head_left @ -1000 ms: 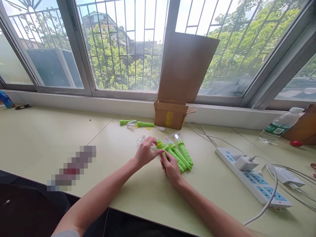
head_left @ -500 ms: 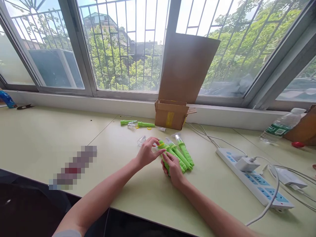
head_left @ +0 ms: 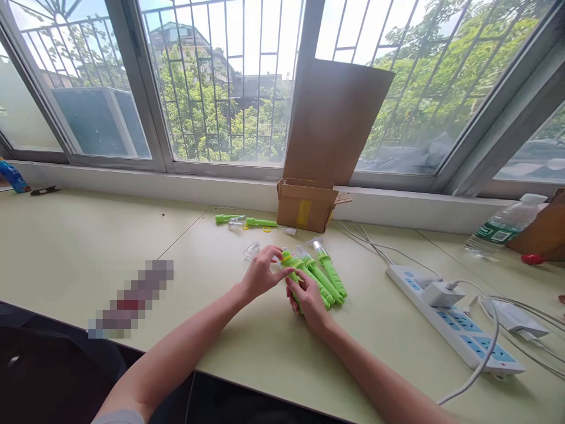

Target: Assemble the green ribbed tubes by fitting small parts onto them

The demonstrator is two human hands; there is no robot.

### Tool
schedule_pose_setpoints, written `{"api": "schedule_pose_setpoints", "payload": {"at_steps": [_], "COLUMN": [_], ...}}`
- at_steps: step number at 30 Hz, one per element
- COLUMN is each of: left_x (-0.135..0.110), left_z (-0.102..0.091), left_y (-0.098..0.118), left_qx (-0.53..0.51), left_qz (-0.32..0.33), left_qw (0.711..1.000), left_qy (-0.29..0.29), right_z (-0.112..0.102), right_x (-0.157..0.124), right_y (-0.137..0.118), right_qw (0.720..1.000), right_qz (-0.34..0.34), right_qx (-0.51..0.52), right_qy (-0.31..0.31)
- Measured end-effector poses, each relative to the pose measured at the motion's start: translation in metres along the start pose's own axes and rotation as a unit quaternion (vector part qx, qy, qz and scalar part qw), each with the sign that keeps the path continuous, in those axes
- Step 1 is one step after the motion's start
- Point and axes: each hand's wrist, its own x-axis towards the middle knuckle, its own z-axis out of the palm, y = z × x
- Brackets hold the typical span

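Observation:
My right hand (head_left: 309, 299) is wrapped round the lower part of a green ribbed plastic handle (head_left: 286, 254) held upright above the table. At its top, the fingers and thumb of my left hand (head_left: 261, 272) are closed on it around a yellow ring (head_left: 286, 258). My fingers hide much of this handle. Just right of it lie several green handles (head_left: 332, 275) side by side, some with clear and silvery tops. A clear plastic piece (head_left: 251, 251) sits beyond my left hand.
Farther back lie two green handles (head_left: 261, 222), a loose yellow ring (head_left: 266, 229) and clear parts (head_left: 237, 226). A cardboard box (head_left: 305, 206) stands by the window. To the right are a white power strip (head_left: 454, 321) with cables and a water bottle (head_left: 505, 227).
Both hands keep hold of the same handle and shift only slightly. The clear piece beyond my left hand has moved a little to the left.

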Motion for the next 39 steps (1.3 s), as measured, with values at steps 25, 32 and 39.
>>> {"api": "schedule_pose_setpoints", "payload": {"at_steps": [25,32,39], "left_x": [0.0003,-0.0009,-0.0018], "left_z": [0.005,0.0005,-0.0006], "left_y": [-0.0041,-0.0026,-0.0014], "left_qx": [-0.04,0.004,0.057], "left_qz": [-0.008,0.001,0.009], "left_qw": [0.999,1.0,0.998], "left_qy": [0.01,0.012,0.006], "right_z": [-0.0013,0.0036,0.003], "right_x": [0.0,0.0004,-0.0008], "right_y": [-0.0016,0.0037,0.0017], "right_qw": [0.999,0.994,0.985], "right_qz": [0.019,-0.041,-0.091], "right_qx": [0.035,-0.084,-0.131], "right_qy": [-0.022,0.056,0.07]}}
